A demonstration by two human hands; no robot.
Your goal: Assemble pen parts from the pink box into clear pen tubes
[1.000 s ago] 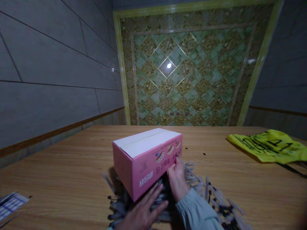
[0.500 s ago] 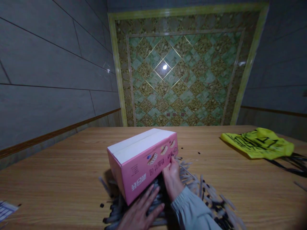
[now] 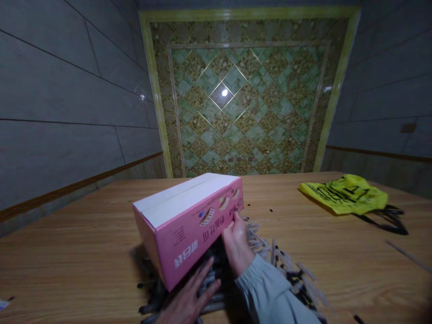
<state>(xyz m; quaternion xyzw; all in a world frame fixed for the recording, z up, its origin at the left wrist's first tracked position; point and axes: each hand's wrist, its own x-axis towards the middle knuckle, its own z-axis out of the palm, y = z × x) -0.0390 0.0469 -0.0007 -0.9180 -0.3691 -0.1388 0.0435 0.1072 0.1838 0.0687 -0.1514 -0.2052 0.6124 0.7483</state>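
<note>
Taking the box as the centre of your clock, a yellow bag (image 3: 344, 194) with black lettering lies crumpled at 2 o'clock, its black straps (image 3: 384, 220) trailing toward you, well apart from your work. A lone stick (image 3: 407, 255) lies at 3 o'clock, and the corner of a paper (image 3: 3, 305) just shows at 8. Closest in are the sticks (image 3: 258, 238), grey with black ends, spread loosely from 3 to 5 o'clock; more are crowded beneath the box and around your left hand (image 3: 187, 299) (that patch is too dark to sort one from another). They lie between the box and the bare wood of the table (image 3: 84, 238). At 12 stands a wall panel (image 3: 236, 103) of green and brown tiles. The box (image 3: 199, 234) itself sits in the middle of the table's near half, over the sticks, set slantwise and tilted. It is pink, with a white top split by a lengthwise seam; the side facing you carries big white characters, darker ones, and a row of small pictures. Your right hand (image 3: 236, 243), at 4 o'clock, grips its lower edge. Your left, at 6, is open with fingers spread beside the lower edge; you can't tell whether it touches the box.
</note>
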